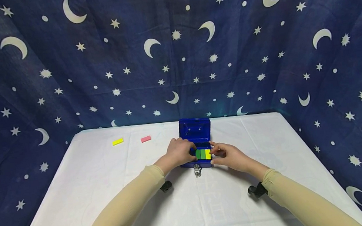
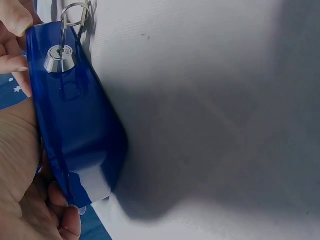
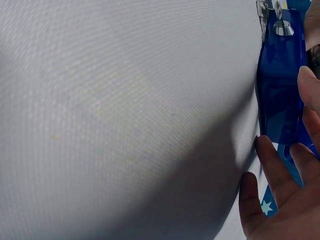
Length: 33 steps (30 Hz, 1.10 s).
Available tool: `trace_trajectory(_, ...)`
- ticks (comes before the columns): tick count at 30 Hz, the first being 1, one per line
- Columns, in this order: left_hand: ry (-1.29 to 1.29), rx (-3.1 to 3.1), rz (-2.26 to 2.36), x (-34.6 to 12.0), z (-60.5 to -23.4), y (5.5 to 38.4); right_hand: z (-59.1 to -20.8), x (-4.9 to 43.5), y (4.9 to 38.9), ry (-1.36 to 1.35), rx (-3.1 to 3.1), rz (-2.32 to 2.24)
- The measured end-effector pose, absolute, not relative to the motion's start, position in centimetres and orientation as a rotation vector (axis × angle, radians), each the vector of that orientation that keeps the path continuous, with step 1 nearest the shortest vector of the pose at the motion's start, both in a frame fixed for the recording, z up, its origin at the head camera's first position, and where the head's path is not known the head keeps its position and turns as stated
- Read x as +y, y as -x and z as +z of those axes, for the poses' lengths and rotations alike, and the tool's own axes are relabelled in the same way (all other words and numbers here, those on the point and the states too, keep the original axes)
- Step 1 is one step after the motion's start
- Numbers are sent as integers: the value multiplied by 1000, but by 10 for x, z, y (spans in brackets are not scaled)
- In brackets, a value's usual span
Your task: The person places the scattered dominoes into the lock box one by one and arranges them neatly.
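Observation:
A blue metal cash box stands at the middle of the table with its lid raised. Inside lie green blocks and a yellow block, side by side. My left hand reaches over the left end; its thumb and forefinger pinch the leftmost green block at its front and back. Other left fingertips lie by the box's left corner. At the right end, my right hand has its fingers spread, with the thumb touching the rim. Keys hang from the front lock.
On the white-covered table, a yellow block and a pink block lie apart, left of the box. Behind the table hangs a dark blue cloth with moons and stars.

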<state>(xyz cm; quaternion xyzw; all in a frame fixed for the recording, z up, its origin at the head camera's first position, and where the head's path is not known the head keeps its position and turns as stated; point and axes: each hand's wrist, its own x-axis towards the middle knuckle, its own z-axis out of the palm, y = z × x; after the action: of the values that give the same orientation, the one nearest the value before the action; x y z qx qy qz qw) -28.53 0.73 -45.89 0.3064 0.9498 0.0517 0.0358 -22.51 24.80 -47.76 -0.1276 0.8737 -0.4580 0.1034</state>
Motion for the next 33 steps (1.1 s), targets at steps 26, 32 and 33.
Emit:
trace_trajectory(26,-926,2924,186,6,-460,284,-474,246,223,379,2579,-1350)
trace_trajectory(32,-954,2917,303,2,-457,283,-475,247,224,375,2567,-1347)
trace_trajectory(33,-956,2918,332,2,-456,282,-475,247,224,370,2566,-1346)
